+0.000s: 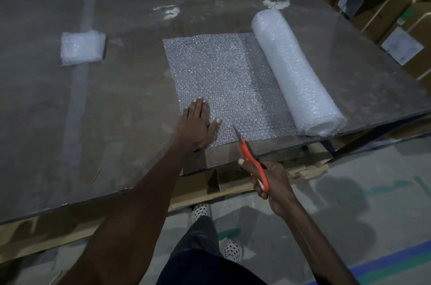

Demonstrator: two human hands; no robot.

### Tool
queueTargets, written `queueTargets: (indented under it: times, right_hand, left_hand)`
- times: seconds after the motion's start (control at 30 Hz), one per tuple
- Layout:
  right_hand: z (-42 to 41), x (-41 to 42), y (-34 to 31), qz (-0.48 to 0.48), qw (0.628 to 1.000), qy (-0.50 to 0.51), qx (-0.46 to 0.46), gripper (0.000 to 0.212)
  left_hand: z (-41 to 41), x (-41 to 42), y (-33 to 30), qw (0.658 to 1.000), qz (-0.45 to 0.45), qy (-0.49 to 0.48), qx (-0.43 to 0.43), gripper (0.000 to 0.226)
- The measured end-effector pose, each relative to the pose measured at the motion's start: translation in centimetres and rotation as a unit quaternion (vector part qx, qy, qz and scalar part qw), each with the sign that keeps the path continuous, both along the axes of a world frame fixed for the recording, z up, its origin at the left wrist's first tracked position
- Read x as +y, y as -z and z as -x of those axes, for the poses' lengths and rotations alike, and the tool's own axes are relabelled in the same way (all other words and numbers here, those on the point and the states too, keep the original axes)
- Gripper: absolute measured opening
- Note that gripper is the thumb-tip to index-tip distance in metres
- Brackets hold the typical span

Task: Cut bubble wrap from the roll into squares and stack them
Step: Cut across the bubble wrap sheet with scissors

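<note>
Left hand flat, fingers straight, pressing the near left corner of the unrolled bubble wrap sheet at frame centre. Right hand gripping orange-handled scissors, blade tips at the sheet's near edge. Roll lying right of centre on the table. Stack of squares upper left. Cardboard boxes upper right.

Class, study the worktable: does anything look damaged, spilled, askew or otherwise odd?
Mostly tidy. Two white scuffed patches mar the table beyond the unrolled sheet. Otherwise the roll and stack of squares lie neatly.
</note>
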State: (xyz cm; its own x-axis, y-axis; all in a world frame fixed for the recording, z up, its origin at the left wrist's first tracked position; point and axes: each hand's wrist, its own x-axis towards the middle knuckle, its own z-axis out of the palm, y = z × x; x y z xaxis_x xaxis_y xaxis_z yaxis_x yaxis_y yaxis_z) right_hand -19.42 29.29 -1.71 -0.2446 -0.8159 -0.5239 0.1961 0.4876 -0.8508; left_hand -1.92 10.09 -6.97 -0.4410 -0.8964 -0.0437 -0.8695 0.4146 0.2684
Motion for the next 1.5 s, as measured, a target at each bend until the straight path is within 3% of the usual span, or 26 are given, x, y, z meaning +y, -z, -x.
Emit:
queueTargets:
  times: [0.37, 0.47, 0.67, 0.87, 1.0, 1.23, 1.5]
  right_hand:
    - [-0.2, -1.6, -0.3, -0.008, 1.0, -0.001, -0.005, 0.035]
    - [0.1, -1.4, 0.0, 0.005, 1.0, -0.002, -0.011, 0.045]
    - [-0.1, -1.5, -0.2, -0.003, 1.0, 0.0, -0.008, 0.033]
    - [-0.3, -2.7, -0.7, -0.012, 1.0, 0.004, -0.006, 0.043]
    - [0.0, -2.9, -0.6, -0.009, 1.0, -0.009, -0.004, 0.027]
    - [0.1, -2.9, -0.3, -0.005, 1.0, -0.005, -0.004, 0.037]
    - [-0.1, -4.2, -0.9, -0.014, 1.0, -0.013, 0.023, 0.031]
  left_hand:
    - [0.0, 0.1, -0.1, 1.0, 0.003, -0.002, 0.001, 0.085]
    - [0.1, 0.2, -0.2, 1.0, 0.0, -0.001, 0.0, 0.086]
    - [0.1, 0.3, -0.5, 1.0, -0.002, -0.001, 0.0, 0.083]
    - [0.1, 0.4, -0.2, 1.0, 0.003, -0.004, 0.003, 0.084]
    - [0.0, 0.4, -0.3, 1.0, 0.0, -0.005, 0.006, 0.084]
    - [0.1, 0.4, -0.2, 1.0, 0.001, -0.006, 0.009, 0.083]
    - [0.1, 0.3, -0.2, 1.0, 0.004, -0.006, 0.0, 0.086]
